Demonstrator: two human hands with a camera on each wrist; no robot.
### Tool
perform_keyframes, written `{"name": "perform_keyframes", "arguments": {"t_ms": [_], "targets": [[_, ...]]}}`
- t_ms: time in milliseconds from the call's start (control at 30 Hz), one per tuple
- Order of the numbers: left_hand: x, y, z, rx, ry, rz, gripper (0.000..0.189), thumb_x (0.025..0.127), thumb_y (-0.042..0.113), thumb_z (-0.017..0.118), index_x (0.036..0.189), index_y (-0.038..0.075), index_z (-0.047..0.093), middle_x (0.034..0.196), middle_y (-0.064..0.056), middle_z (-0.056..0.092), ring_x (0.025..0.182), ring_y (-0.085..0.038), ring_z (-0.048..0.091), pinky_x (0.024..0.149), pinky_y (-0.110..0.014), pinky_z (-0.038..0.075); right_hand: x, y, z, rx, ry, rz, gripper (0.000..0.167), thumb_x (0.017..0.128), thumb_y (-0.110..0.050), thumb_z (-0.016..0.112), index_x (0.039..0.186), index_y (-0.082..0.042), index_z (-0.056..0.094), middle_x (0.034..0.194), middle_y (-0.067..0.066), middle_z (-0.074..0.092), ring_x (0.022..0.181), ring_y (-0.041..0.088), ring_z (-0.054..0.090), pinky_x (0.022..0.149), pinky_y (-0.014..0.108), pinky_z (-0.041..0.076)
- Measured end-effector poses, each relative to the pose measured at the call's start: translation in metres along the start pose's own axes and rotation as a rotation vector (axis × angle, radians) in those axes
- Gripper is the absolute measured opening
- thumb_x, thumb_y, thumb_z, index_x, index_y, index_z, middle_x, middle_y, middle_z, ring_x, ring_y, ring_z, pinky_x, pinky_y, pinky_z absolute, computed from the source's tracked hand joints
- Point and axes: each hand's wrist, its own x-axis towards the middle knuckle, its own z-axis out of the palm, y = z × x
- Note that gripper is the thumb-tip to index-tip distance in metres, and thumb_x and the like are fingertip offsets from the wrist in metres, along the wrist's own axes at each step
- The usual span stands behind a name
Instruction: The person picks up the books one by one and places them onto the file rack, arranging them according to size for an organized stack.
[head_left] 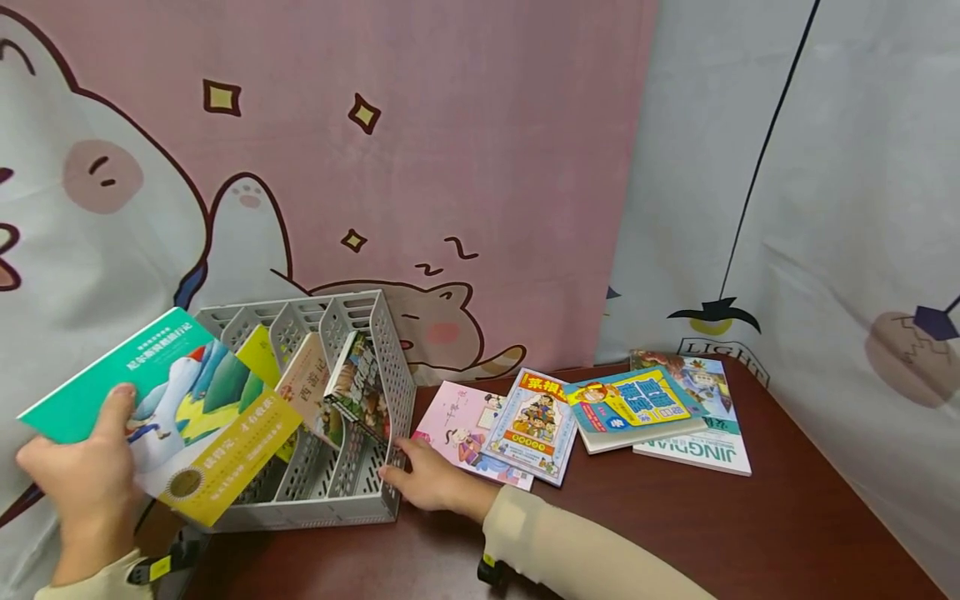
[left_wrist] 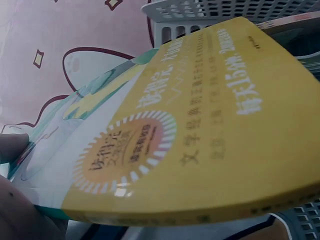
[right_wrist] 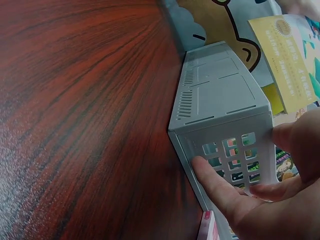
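Observation:
My left hand (head_left: 88, 475) holds a green, white and yellow picture book (head_left: 168, 408), tilted, above the left end of a grey file organizer (head_left: 330, 510). The thumb lies across the cover. Close up in the left wrist view, the book's yellow band (left_wrist: 210, 125) hides most of the organizer. My right hand (head_left: 433, 479) grips the organizer's right side wall near its front corner, with the thumb over the edge and fingers against the perforated outer face (right_wrist: 230, 155). Inside the compartments stand a yellow-green book (head_left: 258, 354), a beige book (head_left: 309, 387) and a dark-covered book (head_left: 363, 383).
Right of the organizer lie a pink book (head_left: 450, 417), a blue-bordered book (head_left: 534, 425), a blue and yellow book (head_left: 633, 404) and a white magazine-like book (head_left: 723, 450), some overlapping. They rest on a dark red-brown table (head_left: 637, 517). A cartoon-printed curtain (head_left: 487, 167) hangs behind.

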Motion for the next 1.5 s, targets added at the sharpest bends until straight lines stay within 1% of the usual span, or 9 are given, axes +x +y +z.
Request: {"name": "perform_keyframes", "arguments": {"t_ms": [200,333,433,500,667,767,1033,1300,1500], "targets": [[-0.005,0.017,0.002,0.077,-0.003,0.016,0.076,0.096,0.015,0.087,0.16,0.027,0.048,0.139,0.009,0.065,0.114,-0.006,0.067,0.108,-0.016,0.055,-0.001,-0.002,0.0,0.0,-0.004,-0.006,0.067,0.11,-0.04,0.066,0.162,-0.001,0.05,0.163,0.024,0.055,0.153,0.038,0.053,0.13,0.054,0.043],[-0.006,0.026,0.0,0.103,0.034,-0.024,0.087,0.097,0.018,0.085,0.166,0.037,0.035,0.136,0.01,0.06,0.107,-0.003,0.065,0.093,-0.014,0.06,-0.001,-0.001,0.0,-0.004,-0.002,-0.007,0.067,0.11,-0.04,0.066,0.162,-0.001,0.05,0.162,0.024,0.056,0.153,0.038,0.054,0.13,0.054,0.043],[-0.004,0.027,-0.005,0.14,0.052,-0.038,0.086,0.098,0.023,0.086,0.166,0.038,0.035,0.124,0.012,0.06,0.093,0.001,0.065,0.072,-0.003,0.053,-0.001,-0.001,0.0,-0.008,0.004,-0.006,0.066,0.11,-0.04,0.066,0.162,-0.002,0.051,0.162,0.023,0.056,0.152,0.037,0.054,0.129,0.052,0.043],[-0.002,0.025,-0.008,0.178,0.056,-0.032,0.084,0.099,0.028,0.085,0.165,0.039,0.035,0.121,0.014,0.059,0.091,0.004,0.064,0.069,-0.002,0.051,-0.001,-0.002,-0.001,-0.015,0.009,-0.004,0.066,0.11,-0.041,0.066,0.162,-0.003,0.051,0.162,0.023,0.057,0.152,0.036,0.055,0.129,0.051,0.044],[0.003,0.013,-0.008,0.225,0.033,0.02,0.081,0.102,0.031,0.081,0.166,0.038,0.032,0.132,0.014,0.062,0.102,0.003,0.067,0.077,-0.004,0.056,-0.003,-0.003,-0.003,-0.013,0.01,0.004,0.067,0.11,-0.039,0.066,0.162,-0.001,0.05,0.162,0.024,0.056,0.152,0.038,0.054,0.129,0.053,0.043],[0.003,0.006,0.0,0.249,0.018,0.06,0.069,0.103,0.03,0.08,0.161,0.03,0.044,0.134,0.014,0.068,0.104,0.001,0.07,0.084,-0.006,0.057,-0.003,-0.003,-0.003,-0.005,0.007,0.001,0.066,0.11,-0.038,0.066,0.162,0.0,0.05,0.162,0.025,0.056,0.152,0.039,0.054,0.129,0.054,0.043],[-0.007,-0.005,0.035,0.25,-0.06,0.163,0.037,0.098,0.026,0.086,0.13,0.01,0.08,0.099,0.018,0.08,0.078,0.006,0.075,0.07,-0.006,0.057,-0.003,-0.003,-0.002,-0.006,0.007,0.0,0.067,0.11,-0.04,0.066,0.162,0.0,0.051,0.161,0.024,0.057,0.151,0.038,0.055,0.129,0.054,0.044],[-0.008,-0.037,0.061,0.354,-0.139,0.244,0.037,0.102,0.033,0.081,0.132,0.012,0.081,0.098,0.023,0.078,0.079,0.012,0.073,0.071,-0.005,0.055,-0.003,-0.004,-0.001,0.003,0.005,0.003,0.067,0.11,-0.04,0.066,0.162,-0.001,0.05,0.162,0.024,0.055,0.152,0.038,0.054,0.129,0.054,0.043],[-0.009,-0.059,0.07,0.465,-0.194,0.277,0.042,0.106,0.044,0.074,0.133,0.013,0.081,0.109,0.005,0.084,0.076,0.019,0.067,0.068,-0.003,0.052,-0.003,-0.004,0.0,0.0,0.01,-0.003,0.067,0.11,-0.039,0.066,0.161,0.0,0.051,0.161,0.025,0.056,0.152,0.038,0.054,0.129,0.053,0.043]]}}
